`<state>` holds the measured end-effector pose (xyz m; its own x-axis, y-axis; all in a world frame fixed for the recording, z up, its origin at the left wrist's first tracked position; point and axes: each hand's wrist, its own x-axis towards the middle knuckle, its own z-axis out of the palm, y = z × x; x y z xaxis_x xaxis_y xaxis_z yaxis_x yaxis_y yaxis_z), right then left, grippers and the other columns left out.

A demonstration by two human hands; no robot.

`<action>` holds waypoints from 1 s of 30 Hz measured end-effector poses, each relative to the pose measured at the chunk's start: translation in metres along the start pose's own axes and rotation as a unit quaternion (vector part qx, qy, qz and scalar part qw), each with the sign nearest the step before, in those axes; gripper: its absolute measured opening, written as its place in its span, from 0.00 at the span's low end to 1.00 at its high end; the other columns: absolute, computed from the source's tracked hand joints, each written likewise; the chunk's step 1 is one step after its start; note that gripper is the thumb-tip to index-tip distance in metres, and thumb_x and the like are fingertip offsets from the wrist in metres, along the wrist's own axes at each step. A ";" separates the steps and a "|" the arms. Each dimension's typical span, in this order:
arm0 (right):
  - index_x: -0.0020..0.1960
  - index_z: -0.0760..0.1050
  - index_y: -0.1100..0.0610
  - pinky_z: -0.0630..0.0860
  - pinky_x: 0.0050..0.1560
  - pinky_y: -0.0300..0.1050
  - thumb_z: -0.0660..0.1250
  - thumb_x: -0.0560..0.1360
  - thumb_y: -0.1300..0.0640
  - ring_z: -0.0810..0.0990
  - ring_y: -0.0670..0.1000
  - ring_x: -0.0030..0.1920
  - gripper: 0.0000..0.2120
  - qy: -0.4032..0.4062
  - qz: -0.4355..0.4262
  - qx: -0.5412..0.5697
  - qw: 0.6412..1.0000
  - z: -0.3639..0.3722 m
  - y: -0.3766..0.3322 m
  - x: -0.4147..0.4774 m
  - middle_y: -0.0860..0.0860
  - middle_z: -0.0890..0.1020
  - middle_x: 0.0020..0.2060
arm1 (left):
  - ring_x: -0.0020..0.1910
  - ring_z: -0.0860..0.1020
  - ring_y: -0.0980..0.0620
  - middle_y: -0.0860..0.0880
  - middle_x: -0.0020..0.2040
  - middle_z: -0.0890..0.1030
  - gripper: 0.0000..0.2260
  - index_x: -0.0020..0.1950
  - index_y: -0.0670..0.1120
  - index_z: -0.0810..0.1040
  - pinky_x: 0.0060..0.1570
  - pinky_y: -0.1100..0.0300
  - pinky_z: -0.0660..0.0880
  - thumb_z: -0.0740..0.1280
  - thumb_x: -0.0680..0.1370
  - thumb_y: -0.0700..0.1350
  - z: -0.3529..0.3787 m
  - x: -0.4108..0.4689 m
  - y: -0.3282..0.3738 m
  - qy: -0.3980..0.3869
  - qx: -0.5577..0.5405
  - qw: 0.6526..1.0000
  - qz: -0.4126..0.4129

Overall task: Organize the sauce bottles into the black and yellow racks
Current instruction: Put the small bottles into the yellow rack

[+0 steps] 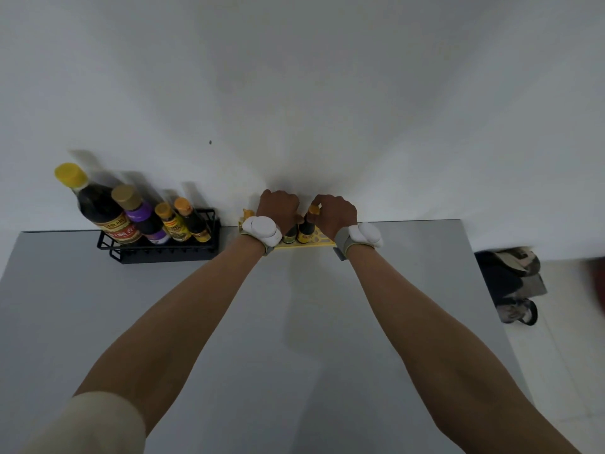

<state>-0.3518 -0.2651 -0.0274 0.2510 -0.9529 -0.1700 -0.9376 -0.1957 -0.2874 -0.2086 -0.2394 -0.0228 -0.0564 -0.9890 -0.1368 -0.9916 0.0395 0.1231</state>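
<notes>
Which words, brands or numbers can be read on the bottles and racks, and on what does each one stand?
No text here can be read for sure.
Large yellow-capped bottle, red and gold label: characters blurred.
Purple-labelled bottle: too blurred.
Two small bottles in the black rack: print too small.
Bottles in the yellow rack: labels too small.

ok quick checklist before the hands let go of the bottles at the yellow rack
1. Black rack holds four upright bottles: ok.
2. Right hand has a grip at the orange cap of a dark bottle over the yellow rack: ok.
3. That bottle seated in the rack: cannot tell, base hidden.
4. Left hand closed on a bottle: cannot tell, wrist device blocks it.
5. Loose bottles left on the grey table: none visible, ok.
</notes>
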 end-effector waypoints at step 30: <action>0.67 0.71 0.49 0.74 0.59 0.46 0.70 0.73 0.49 0.79 0.54 0.58 0.24 -0.044 0.040 0.058 0.997 -0.064 0.113 -0.122 0.52 0.82 0.57 | 0.65 0.71 0.41 0.43 0.64 0.73 0.24 0.68 0.46 0.70 0.70 0.38 0.59 0.67 0.74 0.51 -0.033 -0.084 0.129 0.033 0.029 0.999 -0.007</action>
<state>-0.5034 -0.1861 0.0208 0.2022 -0.9392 -0.2775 -0.9228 -0.0877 -0.3753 -0.3277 -0.1557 0.0371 -0.0373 -0.9967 -0.0723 -0.9974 0.0328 0.0635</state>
